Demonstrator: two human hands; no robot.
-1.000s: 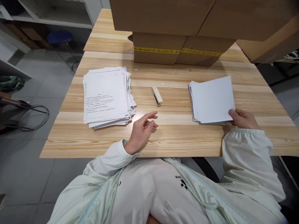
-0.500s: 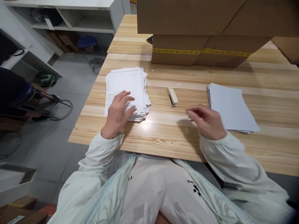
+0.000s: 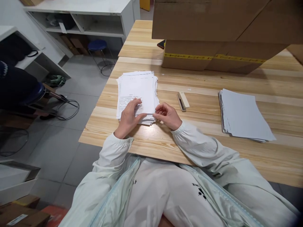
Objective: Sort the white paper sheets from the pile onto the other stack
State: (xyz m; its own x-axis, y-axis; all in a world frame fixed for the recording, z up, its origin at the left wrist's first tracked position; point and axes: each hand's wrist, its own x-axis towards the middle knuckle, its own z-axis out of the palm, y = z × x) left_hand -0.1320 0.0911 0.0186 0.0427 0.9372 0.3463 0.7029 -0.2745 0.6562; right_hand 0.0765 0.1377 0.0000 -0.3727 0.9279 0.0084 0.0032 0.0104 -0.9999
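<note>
our right hand (image 3: 167,116) has moved from the blank pile (image 3: 247,115) to the printed pile (image 3: 137,87), narrow at its near right corner; whether it grips, we cannot tell. our left hand (image 3: 129,117), loosely open, lies over its front.

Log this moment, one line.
left hand: over printed stack | right hand: at its near right corner | stapler: between stacks, untouched | right stack: untouched

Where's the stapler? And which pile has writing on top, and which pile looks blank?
Stapler (image 3: 184,100): head view, on its pale top arm.
Pile with writing (image 3: 139,89): head view, top sheet's upper part.
Blank pile (image 3: 246,115): head view, middle of its top sheet.
</note>
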